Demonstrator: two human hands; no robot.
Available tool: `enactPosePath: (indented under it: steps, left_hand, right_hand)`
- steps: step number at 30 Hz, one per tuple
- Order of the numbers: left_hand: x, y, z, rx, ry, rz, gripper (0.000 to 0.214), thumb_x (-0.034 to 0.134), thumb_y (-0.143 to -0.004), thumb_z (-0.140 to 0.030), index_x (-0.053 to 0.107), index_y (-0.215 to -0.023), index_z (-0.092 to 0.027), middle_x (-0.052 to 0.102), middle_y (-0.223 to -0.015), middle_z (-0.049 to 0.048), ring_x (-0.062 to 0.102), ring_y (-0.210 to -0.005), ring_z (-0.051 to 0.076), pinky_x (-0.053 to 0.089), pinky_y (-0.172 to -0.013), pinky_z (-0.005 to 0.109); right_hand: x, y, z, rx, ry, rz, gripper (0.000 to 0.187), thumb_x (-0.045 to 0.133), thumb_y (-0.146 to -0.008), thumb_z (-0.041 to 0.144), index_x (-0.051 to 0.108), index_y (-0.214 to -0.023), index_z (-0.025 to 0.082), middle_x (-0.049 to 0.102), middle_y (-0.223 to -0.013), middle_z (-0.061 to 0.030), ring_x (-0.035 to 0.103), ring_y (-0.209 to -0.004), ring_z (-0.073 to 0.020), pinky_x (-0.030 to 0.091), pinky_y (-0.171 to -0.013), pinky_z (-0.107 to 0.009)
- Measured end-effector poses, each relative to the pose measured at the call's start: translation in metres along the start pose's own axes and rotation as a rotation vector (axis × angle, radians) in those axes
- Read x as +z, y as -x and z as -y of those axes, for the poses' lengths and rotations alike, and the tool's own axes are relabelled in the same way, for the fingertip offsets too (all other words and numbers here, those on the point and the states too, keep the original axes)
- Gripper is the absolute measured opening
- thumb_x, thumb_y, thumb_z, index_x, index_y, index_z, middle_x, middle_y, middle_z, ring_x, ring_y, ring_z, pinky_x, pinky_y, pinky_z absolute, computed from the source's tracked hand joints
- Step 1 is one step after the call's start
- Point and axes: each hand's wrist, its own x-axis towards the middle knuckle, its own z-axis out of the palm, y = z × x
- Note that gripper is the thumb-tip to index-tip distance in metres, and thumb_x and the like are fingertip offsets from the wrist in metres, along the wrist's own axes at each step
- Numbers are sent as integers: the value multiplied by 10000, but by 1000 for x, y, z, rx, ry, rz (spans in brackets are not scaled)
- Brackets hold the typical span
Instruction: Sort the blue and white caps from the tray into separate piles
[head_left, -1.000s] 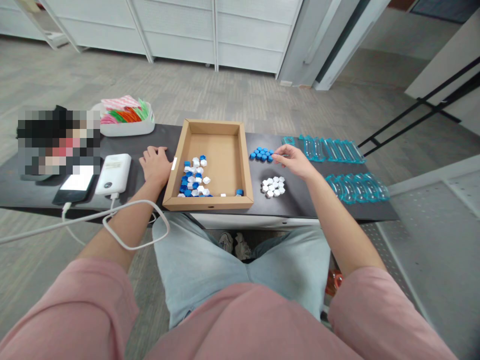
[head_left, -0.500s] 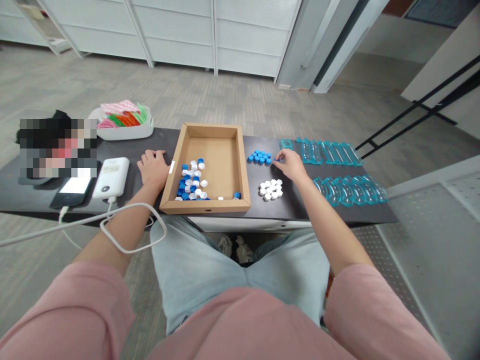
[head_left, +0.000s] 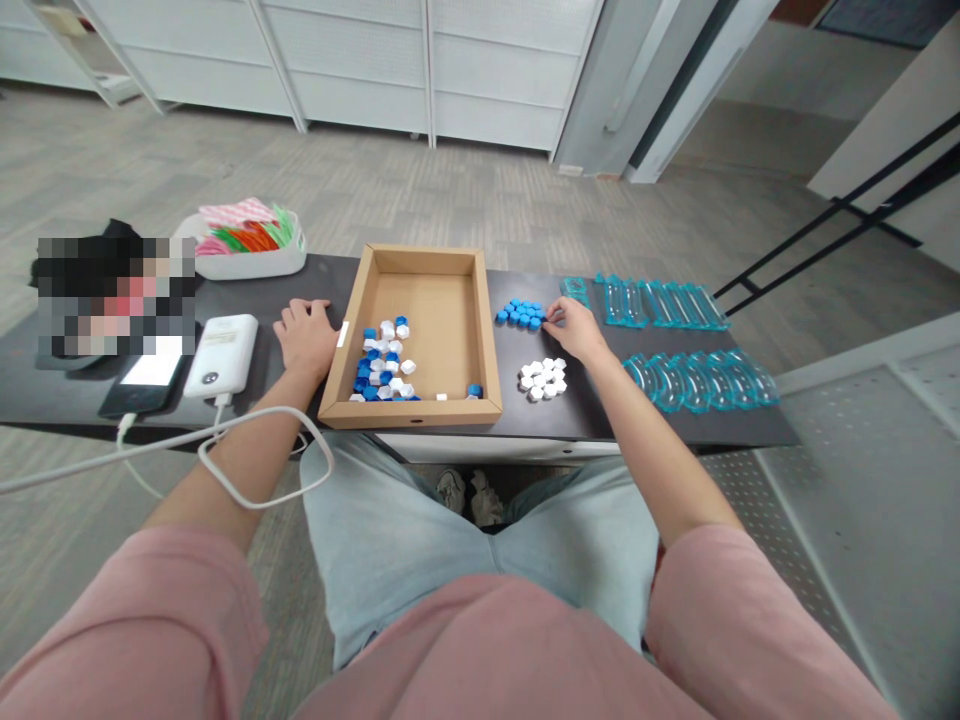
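Observation:
An open cardboard box (head_left: 487,330) stands on the black table (head_left: 600,415) and holds several mixed blue and white hexagonal pieces (head_left: 382,362) in its near left corner. To its right lie a tight cluster of blue pieces (head_left: 520,313) and, nearer me, a cluster of white pieces (head_left: 543,377). My right hand (head_left: 574,328) rests beside the blue cluster, fingertips pinched against its right edge. My left hand (head_left: 305,334) lies flat on the table, fingers spread, against the box's left wall.
Two rows of clear teal curved parts (head_left: 664,300) (head_left: 697,375) lie at the right. A white power bank (head_left: 222,353) and a phone (head_left: 146,378) with a white cable (head_left: 225,455) sit at the left. A white tray of coloured strips (head_left: 247,240) stands behind.
My right hand has lowered from above the table to the blue cluster's right edge and its fingertips have closed there. My left hand has stayed put.

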Motion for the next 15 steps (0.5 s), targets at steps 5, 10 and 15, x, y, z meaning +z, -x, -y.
enactPosePath:
  steps: [5,10,15]
  left_hand:
    - [4,-2,3,5,6,-24,689,463,-1119,-437,613,-1695,-90,530,-1704,346,504,-1558,516,393,-1280,629]
    - [10,-4,6,-1,28,-81,649,464,-1111,-445,665,-1656,-155,565,-1683,332,540,-1540,523,413,-1270,639]
    - [14,-7,8,4,42,-91,655,500,-1096,-445,659,-1670,-172,577,-1676,333,548,-1537,535,419,-1275,665]
  right_hand:
    - [-5,8,6,-7,-51,-50,254,775,-813,190,586,-950,288,762,-1152,-72,756,-883,-249,637,-991,-471]
    - [-8,23,52,-186,-128,5,129,747,-958,257,657,-1049,271,786,-1140,-71,725,-891,-245,607,-910,-419]
    - [8,41,137,-610,-102,493,125,802,-1025,275,791,-1146,244,826,-1156,-66,749,-985,-239,556,-979,-390]
